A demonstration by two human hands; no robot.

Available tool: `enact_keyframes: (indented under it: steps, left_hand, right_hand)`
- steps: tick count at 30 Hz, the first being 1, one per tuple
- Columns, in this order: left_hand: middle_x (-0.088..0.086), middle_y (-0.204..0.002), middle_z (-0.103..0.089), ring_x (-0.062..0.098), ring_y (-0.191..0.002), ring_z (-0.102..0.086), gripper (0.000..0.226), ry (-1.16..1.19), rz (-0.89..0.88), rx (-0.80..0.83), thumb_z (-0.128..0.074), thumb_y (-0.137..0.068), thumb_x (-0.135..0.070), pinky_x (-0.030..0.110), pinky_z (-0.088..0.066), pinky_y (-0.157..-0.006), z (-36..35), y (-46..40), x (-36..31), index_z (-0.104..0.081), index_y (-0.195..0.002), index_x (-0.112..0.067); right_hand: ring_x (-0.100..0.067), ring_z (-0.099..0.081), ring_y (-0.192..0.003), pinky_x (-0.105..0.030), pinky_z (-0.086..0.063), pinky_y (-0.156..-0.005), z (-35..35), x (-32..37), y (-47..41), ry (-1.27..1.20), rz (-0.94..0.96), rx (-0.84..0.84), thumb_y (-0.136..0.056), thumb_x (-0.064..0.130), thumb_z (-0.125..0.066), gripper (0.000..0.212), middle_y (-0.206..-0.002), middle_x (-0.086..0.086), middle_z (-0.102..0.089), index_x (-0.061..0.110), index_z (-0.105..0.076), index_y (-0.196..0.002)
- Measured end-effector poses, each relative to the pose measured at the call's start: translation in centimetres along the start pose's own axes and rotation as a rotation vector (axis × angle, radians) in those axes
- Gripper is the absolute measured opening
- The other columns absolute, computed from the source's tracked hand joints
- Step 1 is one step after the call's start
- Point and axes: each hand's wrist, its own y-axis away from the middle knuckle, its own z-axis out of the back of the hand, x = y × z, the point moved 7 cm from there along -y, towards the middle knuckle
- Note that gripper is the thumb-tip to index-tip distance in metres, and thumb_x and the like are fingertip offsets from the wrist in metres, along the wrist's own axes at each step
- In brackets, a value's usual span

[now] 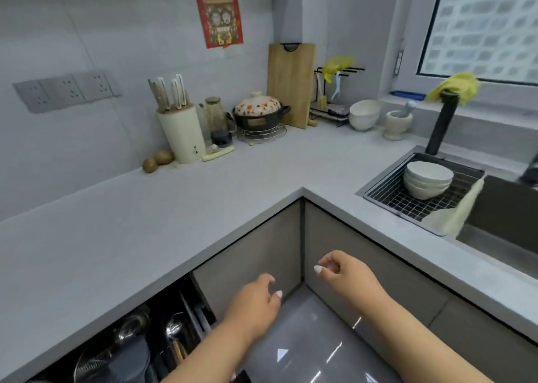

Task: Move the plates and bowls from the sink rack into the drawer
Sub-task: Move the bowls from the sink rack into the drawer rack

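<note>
A stack of white bowls [428, 179] stands on the wire sink rack [407, 205] at the right, beside the dark sink. The drawer [136, 336] under the counter at lower left is pulled out and holds metal utensils, a strainer and dark cookware. My left hand [256, 301] hovers in front of the corner cabinets with loosely curled fingers and holds nothing. My right hand [346, 272] hangs a little higher and to the right, fingers loosely curled, also empty. Both hands are well below and left of the rack.
The grey L-shaped counter [203, 196] carries a knife block [180, 132], a lidded pot [257, 112], a cutting board [291, 83], two white bowls [364, 113] and a mortar [397, 120]. A black faucet [442, 120] with a yellow cloth stands behind the rack. A pale cloth [457, 208] drapes over the rack's edge.
</note>
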Motion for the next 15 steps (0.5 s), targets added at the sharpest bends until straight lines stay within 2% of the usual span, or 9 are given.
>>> enact_keyframes:
  steps: [5,10,15]
  left_hand:
    - [-0.006,-0.094,-0.065,0.017,-0.095,-0.060,0.038,-0.017,-0.060,0.038,-0.044,-0.096,-0.040,0.035,-0.050,-0.087,-2.7,-4.5,-5.9,-0.046,-0.129,-0.023]
    - [-0.009,-0.095,-0.061,0.015,-0.095,-0.057,0.038,-0.104,-0.154,0.075,-0.042,-0.097,-0.040,0.029,-0.045,-0.080,-4.7,-7.8,-11.2,-0.045,-0.131,-0.023]
    - [-0.001,-0.130,-0.051,0.016,-0.118,-0.049,0.042,-0.155,-0.236,0.080,-0.043,-0.097,-0.038,0.030,-0.042,-0.096,-6.4,-13.1,-16.2,-0.043,-0.135,-0.019]
  right_hand:
    - [-0.003,-0.059,-0.080,-0.019,-0.044,-0.064,5.2,-4.2,-1.2,-0.042,-0.051,-0.056,-0.089,0.042,-0.058,0.014,-0.086,0.013,-0.062,0.030,-0.060,-0.095]
    - [-0.003,-0.059,-0.080,-0.023,-0.047,-0.071,9.1,-7.9,-1.8,-0.069,-0.123,-0.127,-0.089,0.043,-0.058,0.014,-0.087,0.012,-0.063,0.031,-0.061,-0.095]
    - [-0.007,-0.059,-0.081,-0.026,-0.049,-0.073,12.9,-12.4,-2.7,-0.148,-0.232,-0.220,-0.089,0.040,-0.059,0.014,-0.087,0.009,-0.063,0.028,-0.062,-0.095]
